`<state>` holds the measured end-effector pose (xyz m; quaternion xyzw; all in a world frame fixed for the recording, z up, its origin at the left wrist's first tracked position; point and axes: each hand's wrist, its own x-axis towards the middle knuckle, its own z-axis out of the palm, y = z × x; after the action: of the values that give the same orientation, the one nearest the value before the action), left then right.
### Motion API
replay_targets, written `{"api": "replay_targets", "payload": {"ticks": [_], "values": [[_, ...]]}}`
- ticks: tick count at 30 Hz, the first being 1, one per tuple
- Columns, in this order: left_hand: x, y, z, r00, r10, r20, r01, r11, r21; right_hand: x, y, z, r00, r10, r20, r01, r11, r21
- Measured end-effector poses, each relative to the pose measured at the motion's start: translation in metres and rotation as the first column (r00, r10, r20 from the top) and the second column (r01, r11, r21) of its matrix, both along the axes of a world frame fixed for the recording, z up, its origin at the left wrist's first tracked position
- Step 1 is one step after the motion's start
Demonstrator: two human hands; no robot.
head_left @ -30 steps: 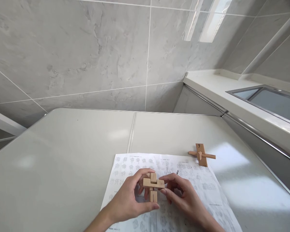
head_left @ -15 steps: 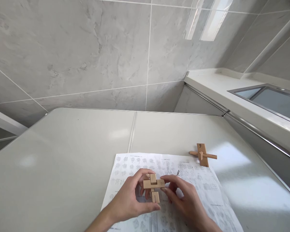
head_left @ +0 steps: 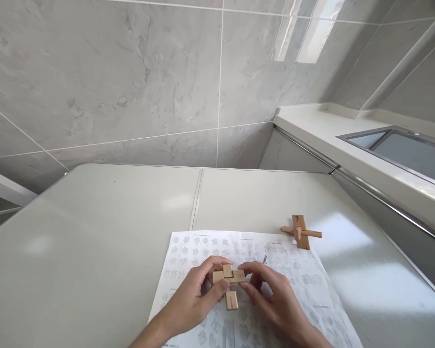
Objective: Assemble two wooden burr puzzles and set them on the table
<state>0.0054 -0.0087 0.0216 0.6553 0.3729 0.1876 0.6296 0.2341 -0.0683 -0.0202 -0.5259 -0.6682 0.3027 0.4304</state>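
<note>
- Grey marbled wall tiles (head_left: 130,72) rise beyond your pale worktop (head_left: 130,227), where a printed diagram sheet (head_left: 181,273) lies under your hands.
- Your left thumb (head_left: 222,287) has just come off the near side of the slit-marked block (head_left: 231,300) and moved up onto the notched crosspiece (head_left: 239,276); that block's near end now juts out uncovered. It probably leaves the joint steadied mainly through the crosspiece, with the block less supported.
- These pieces form one interlocked wooden assembly, held between your hands above the sheet.
- Your left hand (head_left: 195,292) pinches its left part: thumb on the near face, fingers behind, index at the far block (head_left: 227,270).
- Your right hand (head_left: 277,290) pinches the crosspiece's right end between thumb and index.
- Farther right, a separate wooden cross (head_left: 305,242) sits by the sheet's far right corner, touched by neither hand.
</note>
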Motion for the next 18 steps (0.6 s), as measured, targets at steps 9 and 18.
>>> {"api": "replay_targets", "payload": {"ticks": [9,18], "values": [[0.002,-0.0015,-0.0039,0.996,0.093,-0.004,-0.092,0.993,0.072,-0.001,-0.0011,-0.0032,0.997,0.065,-0.043,-0.069,0.992,-0.106],[0.003,0.0007,-0.006,0.996,0.092,0.001,-0.091,0.994,0.057,-0.0018,-0.0013,-0.0035,0.995,0.089,-0.042,-0.093,0.989,-0.118]]}}
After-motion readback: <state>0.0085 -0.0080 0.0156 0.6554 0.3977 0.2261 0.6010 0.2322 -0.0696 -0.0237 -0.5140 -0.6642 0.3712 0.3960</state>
